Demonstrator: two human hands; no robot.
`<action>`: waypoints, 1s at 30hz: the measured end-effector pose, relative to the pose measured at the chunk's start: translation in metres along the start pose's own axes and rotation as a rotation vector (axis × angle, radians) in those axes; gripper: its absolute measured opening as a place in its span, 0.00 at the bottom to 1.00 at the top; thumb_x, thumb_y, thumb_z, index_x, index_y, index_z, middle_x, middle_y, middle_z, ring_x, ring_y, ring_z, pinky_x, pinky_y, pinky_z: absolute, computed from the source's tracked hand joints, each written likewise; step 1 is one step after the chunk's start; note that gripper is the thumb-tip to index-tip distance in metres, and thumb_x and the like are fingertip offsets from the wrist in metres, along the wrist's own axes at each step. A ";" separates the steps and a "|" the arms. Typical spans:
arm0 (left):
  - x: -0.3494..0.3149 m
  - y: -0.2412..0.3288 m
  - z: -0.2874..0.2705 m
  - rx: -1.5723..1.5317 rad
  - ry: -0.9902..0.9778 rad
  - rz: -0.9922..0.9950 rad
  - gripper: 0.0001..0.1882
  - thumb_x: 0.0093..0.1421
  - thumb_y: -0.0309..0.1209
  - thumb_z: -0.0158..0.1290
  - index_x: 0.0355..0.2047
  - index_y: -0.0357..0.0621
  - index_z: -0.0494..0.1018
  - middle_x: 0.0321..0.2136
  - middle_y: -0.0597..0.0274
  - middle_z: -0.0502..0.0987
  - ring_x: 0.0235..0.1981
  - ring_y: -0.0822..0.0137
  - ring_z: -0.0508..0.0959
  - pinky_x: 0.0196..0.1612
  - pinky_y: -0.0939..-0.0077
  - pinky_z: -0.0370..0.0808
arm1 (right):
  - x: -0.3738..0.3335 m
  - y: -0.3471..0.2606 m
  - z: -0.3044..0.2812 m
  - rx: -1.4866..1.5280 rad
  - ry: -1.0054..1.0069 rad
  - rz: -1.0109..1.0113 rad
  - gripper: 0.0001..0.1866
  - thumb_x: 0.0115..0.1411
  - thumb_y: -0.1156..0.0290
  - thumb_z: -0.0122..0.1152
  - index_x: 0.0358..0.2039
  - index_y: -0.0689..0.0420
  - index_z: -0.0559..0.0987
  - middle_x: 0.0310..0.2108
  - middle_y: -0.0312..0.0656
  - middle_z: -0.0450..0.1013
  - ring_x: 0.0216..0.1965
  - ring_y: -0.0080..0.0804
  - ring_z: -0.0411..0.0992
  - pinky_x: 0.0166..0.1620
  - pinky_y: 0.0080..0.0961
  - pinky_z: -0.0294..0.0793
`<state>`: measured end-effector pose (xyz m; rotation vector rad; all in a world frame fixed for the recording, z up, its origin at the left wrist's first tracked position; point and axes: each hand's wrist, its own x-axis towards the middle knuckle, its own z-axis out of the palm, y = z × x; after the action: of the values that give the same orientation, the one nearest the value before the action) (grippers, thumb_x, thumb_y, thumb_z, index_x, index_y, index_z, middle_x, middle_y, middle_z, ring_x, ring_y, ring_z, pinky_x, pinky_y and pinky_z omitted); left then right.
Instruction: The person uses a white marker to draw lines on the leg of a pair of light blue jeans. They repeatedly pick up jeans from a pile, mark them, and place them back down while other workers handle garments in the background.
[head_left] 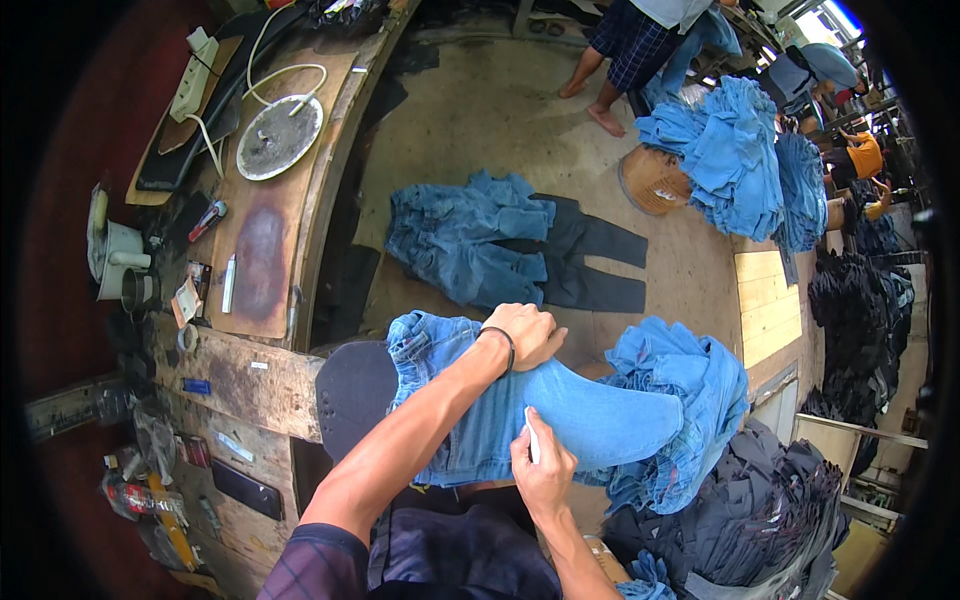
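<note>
A pair of light-blue jeans (610,410) is drawn over a dark, round-ended board (350,395), its waistband toward the board's left end. My left hand (525,335), with a black band at the wrist, presses on the far edge of the denim, fingers curled over it. Below it, my right hand (543,465) is closed round a slim white stick (533,432), whose tip meets the cloth. The kind of stick is not clear. Under the right end of the leg lies a heap of light-blue jeans (715,380).
At left, a worn wooden workbench (250,385) carries a round grey plate (280,137) with a cable, a power strip (194,85) and a phone (247,488). Darker jeans (465,240) lie on the floor ahead. Dark garments (740,510) pile up at lower right. Other people stand beyond.
</note>
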<state>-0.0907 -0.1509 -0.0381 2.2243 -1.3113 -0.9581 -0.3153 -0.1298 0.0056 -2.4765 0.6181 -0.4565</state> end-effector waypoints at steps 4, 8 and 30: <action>0.000 0.001 0.000 -0.007 -0.012 -0.009 0.28 0.74 0.50 0.45 0.31 0.42 0.86 0.30 0.44 0.86 0.37 0.43 0.86 0.45 0.50 0.82 | -0.013 -0.007 -0.015 0.021 -0.125 0.082 0.18 0.59 0.84 0.65 0.51 0.68 0.82 0.39 0.55 0.85 0.35 0.48 0.86 0.37 0.36 0.85; 0.000 0.001 0.000 0.001 -0.005 -0.009 0.28 0.74 0.50 0.45 0.31 0.42 0.86 0.30 0.44 0.86 0.37 0.43 0.86 0.45 0.50 0.82 | -0.012 -0.005 -0.013 0.067 0.035 0.008 0.17 0.58 0.84 0.66 0.50 0.68 0.83 0.37 0.53 0.84 0.33 0.47 0.85 0.36 0.36 0.85; 0.001 0.002 -0.007 -0.023 -0.095 -0.035 0.28 0.73 0.49 0.45 0.35 0.41 0.87 0.36 0.42 0.86 0.42 0.43 0.87 0.50 0.51 0.82 | -0.007 -0.007 -0.014 0.068 0.001 0.085 0.16 0.58 0.84 0.65 0.48 0.68 0.83 0.39 0.57 0.84 0.34 0.51 0.85 0.36 0.38 0.84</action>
<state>-0.0866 -0.1527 -0.0324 2.2153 -1.2989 -1.0981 -0.3253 -0.1265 0.0194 -2.3765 0.6934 -0.4382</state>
